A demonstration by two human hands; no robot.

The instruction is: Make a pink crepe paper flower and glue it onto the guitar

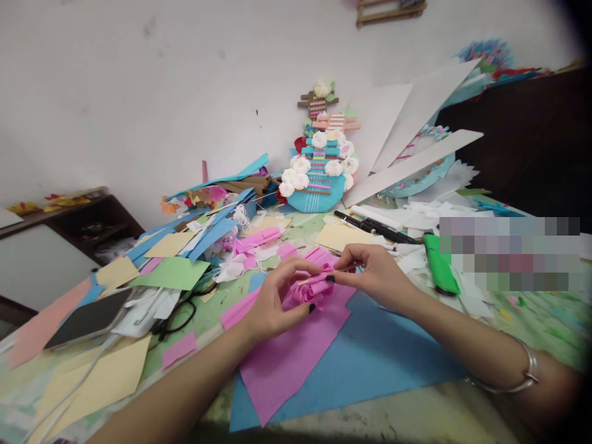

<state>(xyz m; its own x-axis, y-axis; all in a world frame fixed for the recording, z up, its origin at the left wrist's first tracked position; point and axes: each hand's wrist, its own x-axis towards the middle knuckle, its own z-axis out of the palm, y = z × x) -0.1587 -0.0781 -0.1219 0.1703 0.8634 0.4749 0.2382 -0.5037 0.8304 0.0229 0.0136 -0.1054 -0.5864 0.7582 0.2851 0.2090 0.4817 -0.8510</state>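
Note:
A ruffled bundle of pink crepe paper (311, 292) is between my hands, above the table. My left hand (277, 302) curls round its left side, with the thumb below and the fingers over the top. From the right, my right hand (372, 274) pinches a thin brownish stick (349, 267) against the edge of the bundle. How far the stick runs into the paper is hidden by folds and fingers. Beneath lies a flat pink paper sheet (291, 373), resting on a larger blue sheet (370, 357).
Behind stands a blue paper lute-shaped craft (317, 200) with white paper flowers. Black pens (383, 229) and a green pouch (440, 265) lie to the right. On the left are coloured paper scraps (171, 271), a phone (87, 317), a white cable (76, 388) and dark-framed glasses (178, 317).

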